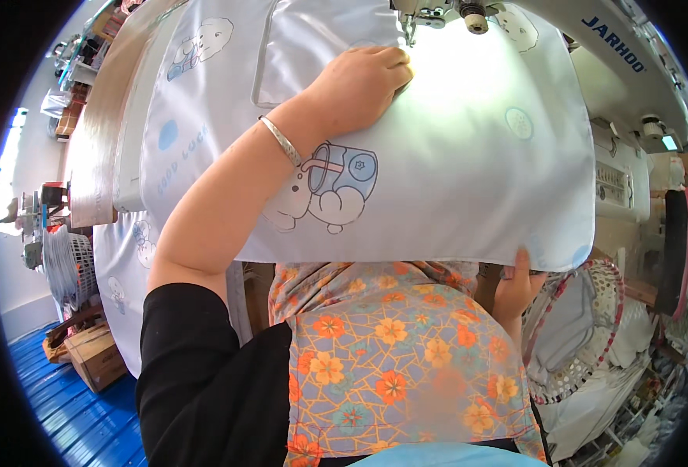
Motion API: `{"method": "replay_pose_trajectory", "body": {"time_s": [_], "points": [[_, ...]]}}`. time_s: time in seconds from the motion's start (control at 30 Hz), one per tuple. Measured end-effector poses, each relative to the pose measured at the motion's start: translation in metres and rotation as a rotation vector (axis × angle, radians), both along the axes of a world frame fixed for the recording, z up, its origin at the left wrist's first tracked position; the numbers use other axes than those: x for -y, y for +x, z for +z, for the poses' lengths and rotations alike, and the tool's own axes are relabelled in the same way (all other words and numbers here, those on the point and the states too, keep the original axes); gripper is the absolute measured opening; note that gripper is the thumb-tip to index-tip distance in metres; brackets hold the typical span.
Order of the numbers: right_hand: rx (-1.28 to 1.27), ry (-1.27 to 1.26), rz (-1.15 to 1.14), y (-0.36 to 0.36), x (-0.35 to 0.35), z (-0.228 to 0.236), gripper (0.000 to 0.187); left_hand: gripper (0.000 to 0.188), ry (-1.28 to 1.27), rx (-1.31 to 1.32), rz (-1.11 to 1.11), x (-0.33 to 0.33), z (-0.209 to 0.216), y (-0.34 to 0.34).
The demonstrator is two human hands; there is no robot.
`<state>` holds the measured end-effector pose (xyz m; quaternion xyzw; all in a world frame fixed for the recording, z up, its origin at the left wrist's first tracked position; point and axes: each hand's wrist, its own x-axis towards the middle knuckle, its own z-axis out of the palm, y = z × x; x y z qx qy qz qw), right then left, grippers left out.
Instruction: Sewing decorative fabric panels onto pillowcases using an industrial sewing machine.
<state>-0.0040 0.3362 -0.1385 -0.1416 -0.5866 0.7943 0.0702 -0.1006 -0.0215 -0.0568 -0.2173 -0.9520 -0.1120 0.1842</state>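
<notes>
A shiny white satin cloth (453,187) with rounded corners and printed cartoon animals lies across the sewing machine bed. My left hand (369,86), a silver bangle on its wrist, rests on the cloth just in front of the presser foot (410,35). Its fingers are curled together against the fabric; their tips are partly hidden. At the cloth's near right edge, my right hand (517,289) grips the hem, thumb on top and the other fingers underneath. Beyond my left wrist lies a flat satin panel (313,47) with a dark-lined edge.
The machine head (624,54) reaches over the upper right, its lamp lighting the cloth. A round, cloth-lined basket (612,311) stands at my right. To the left are a wooden table edge (95,140), a white wire basket (70,261) and a cardboard box (95,356) on blue flooring.
</notes>
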Motion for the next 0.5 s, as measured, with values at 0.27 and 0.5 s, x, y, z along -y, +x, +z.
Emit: {"method": "replay_pose_trajectory", "body": {"time_s": [0.27, 0.5], "points": [[-0.193, 0.280, 0.021, -0.029, -0.001, -0.006, 0.044, 0.023, -0.035, 0.025, 0.056, 0.009, 0.002, -0.015], [-0.057, 0.424, 0.136, -0.039, -0.002, 0.004, 0.058, 0.026, -0.052, 0.077, 0.062, 0.014, 0.003, -0.018]]}}
